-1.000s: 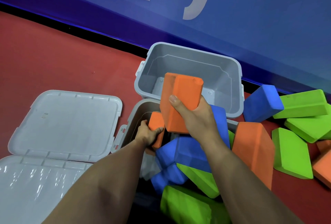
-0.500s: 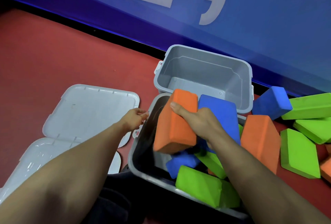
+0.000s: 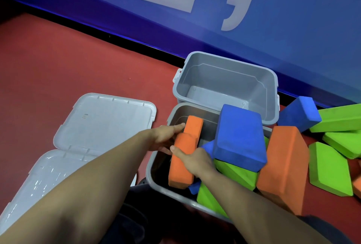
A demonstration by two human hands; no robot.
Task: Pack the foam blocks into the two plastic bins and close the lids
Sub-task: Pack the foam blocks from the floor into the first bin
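Right now my right hand (image 3: 195,160) has its grip wrapped around an orange block (image 3: 181,162), standing it on end inside the near bin (image 3: 156,167). Beside it, my left hand (image 3: 166,136) lies open-fingered, fingertips touching a second orange block (image 3: 194,126) in that bin.

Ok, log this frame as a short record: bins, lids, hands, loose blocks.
near bin: open, partly filled with blocks
far bin: open, nothing inside
lids: two, lying on the floor left of the bins
right hand: shut on the orange block, lowering it into the near bin
left hand: open, fingers at a second orange block
loose blocks: piled right of the bins
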